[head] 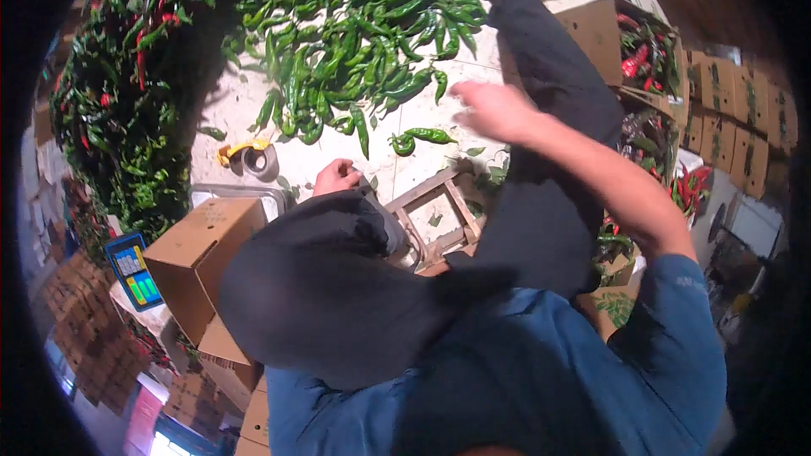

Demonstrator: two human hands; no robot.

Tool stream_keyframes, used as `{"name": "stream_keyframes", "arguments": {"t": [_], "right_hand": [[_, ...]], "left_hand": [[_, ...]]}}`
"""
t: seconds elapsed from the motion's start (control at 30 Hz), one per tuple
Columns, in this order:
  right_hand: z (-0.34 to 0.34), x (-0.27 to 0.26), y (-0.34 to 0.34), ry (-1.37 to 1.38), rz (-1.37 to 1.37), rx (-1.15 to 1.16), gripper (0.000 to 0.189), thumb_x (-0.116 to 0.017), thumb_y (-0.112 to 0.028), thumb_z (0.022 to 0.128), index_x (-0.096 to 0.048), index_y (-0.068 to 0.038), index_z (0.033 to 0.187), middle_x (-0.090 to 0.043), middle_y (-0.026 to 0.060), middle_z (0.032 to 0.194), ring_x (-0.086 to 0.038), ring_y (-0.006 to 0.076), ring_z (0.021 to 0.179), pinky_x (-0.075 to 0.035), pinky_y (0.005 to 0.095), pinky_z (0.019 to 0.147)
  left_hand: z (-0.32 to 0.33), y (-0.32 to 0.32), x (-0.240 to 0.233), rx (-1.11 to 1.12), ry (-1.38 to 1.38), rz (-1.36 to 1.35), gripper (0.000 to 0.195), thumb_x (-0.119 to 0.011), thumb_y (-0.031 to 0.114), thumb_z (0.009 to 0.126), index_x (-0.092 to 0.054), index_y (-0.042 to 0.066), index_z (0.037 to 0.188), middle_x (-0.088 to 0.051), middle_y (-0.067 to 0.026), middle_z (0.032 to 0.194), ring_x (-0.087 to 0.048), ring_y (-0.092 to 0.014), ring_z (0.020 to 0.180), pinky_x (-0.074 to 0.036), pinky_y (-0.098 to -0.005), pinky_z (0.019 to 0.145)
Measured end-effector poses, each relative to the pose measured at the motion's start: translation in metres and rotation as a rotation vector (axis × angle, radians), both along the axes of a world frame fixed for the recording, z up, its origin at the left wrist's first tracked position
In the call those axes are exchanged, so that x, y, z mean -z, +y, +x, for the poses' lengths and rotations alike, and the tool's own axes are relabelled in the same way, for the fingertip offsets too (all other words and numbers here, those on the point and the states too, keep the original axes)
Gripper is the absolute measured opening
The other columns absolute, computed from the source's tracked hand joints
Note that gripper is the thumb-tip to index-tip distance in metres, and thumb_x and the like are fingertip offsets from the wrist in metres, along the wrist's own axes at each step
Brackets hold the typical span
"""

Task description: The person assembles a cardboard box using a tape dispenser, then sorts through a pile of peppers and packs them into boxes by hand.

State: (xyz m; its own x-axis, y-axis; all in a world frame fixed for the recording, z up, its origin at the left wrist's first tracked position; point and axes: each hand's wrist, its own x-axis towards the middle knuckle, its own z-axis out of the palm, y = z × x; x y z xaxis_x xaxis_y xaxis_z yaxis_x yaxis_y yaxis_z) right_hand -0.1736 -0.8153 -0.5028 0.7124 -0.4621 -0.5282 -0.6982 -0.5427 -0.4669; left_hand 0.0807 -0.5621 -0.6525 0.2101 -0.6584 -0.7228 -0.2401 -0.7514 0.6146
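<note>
My right hand, blurred, hangs just right of a green chili pepper at the edge of a spread of green peppers on the pale floor. Its fingers are bent, and nothing shows clearly between them. Partly hidden behind my bent knee, my left hand has curled fingers; what it might hold is out of sight. Two more green peppers lie apart on the floor between my hands. Below them is a wooden stool frame, with loose leaves around it.
A tall heap of green and red peppers rises at left. Nearby are a yellow-handled tape dispenser, a tape roll, a cardboard box and a blue scale display. Boxes of red peppers stand beyond my right leg.
</note>
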Motion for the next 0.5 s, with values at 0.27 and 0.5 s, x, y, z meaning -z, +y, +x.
{"name": "stream_keyframes", "arguments": {"t": [0.27, 0.5], "right_hand": [[0.076, 0.171, 0.100, 0.264, -0.274, -0.326, 0.045, -0.063, -0.025, 0.082, -0.050, -0.003, 0.119, -0.055, 0.0159, 0.108, -0.057, 0.0307, 0.101, -0.053, 0.0508, 0.074], [0.071, 0.194, 0.093, 0.060, -0.020, -0.217, 0.034, -0.055, -0.012, 0.082, -0.050, -0.005, 0.114, -0.051, 0.0209, 0.104, -0.056, 0.0362, 0.096, -0.054, 0.0458, 0.072]], "left_hand": [[0.003, -0.049, 0.037, 0.028, -0.310, -0.051, 0.053, -0.069, 0.036, 0.082, -0.054, -0.006, 0.111, -0.067, -0.0233, 0.093, -0.065, -0.036, 0.092, -0.050, -0.0428, 0.081], [-0.001, -0.076, 0.059, 0.189, -0.417, 0.055, 0.051, -0.070, 0.037, 0.080, -0.049, -0.004, 0.103, -0.066, -0.0246, 0.089, -0.067, -0.041, 0.079, -0.053, -0.0494, 0.071]]}}
